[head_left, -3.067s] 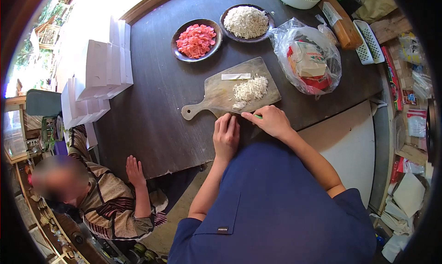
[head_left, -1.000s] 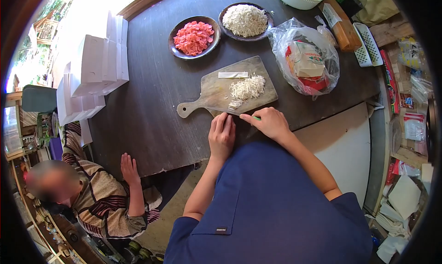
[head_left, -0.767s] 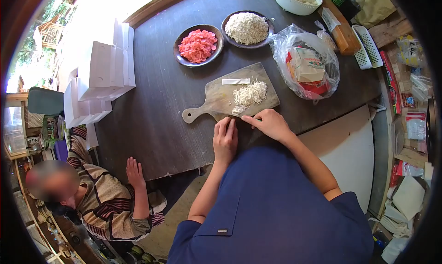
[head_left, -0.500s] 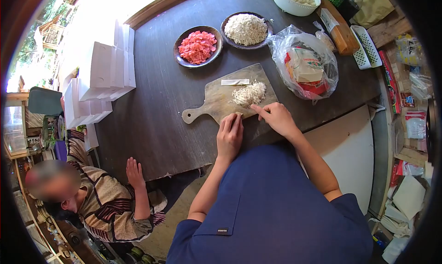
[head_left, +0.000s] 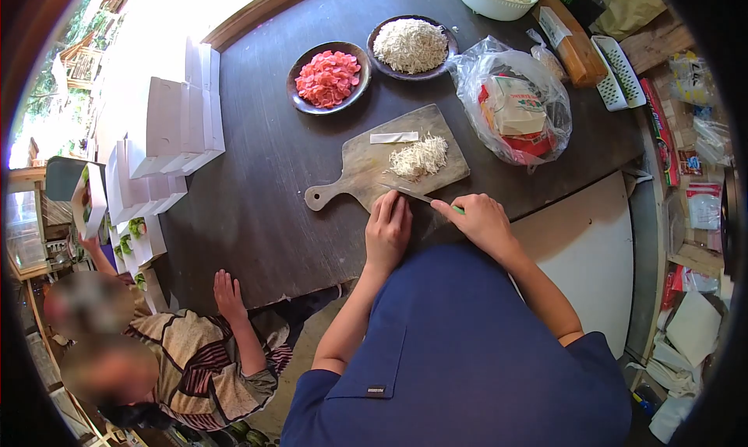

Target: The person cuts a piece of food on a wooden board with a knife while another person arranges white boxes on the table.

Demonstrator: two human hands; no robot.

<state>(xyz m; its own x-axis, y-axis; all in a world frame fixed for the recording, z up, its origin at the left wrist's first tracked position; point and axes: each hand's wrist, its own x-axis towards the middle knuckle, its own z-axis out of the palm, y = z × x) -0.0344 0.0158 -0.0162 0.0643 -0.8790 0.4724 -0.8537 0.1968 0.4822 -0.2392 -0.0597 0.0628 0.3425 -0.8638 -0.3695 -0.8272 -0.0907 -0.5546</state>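
My right hand (head_left: 485,226) is closed around the green handle of a knife (head_left: 413,194). Its thin blade points left over the near edge of a wooden cutting board (head_left: 360,160), just past my left fingertips. My left hand (head_left: 387,230) rests at that same edge with its fingers curled together; whatever they press on is hidden. On the board lie a heap of pale, finely cut shreds (head_left: 421,157) and, behind it, a white strip (head_left: 394,138).
Behind the board stand a bowl of pink slices (head_left: 328,79) and a bowl of pale shreds (head_left: 411,47). A plastic bag with packets (head_left: 516,116) lies right. White boxes (head_left: 175,124) are stacked left. Near them, a person in a patterned top (head_left: 210,361) rests a hand by the table edge.
The knife blade has come into clear view and reaches left by my left fingers. My right hand has turned and lowered slightly. At left, an opened box is now held up.
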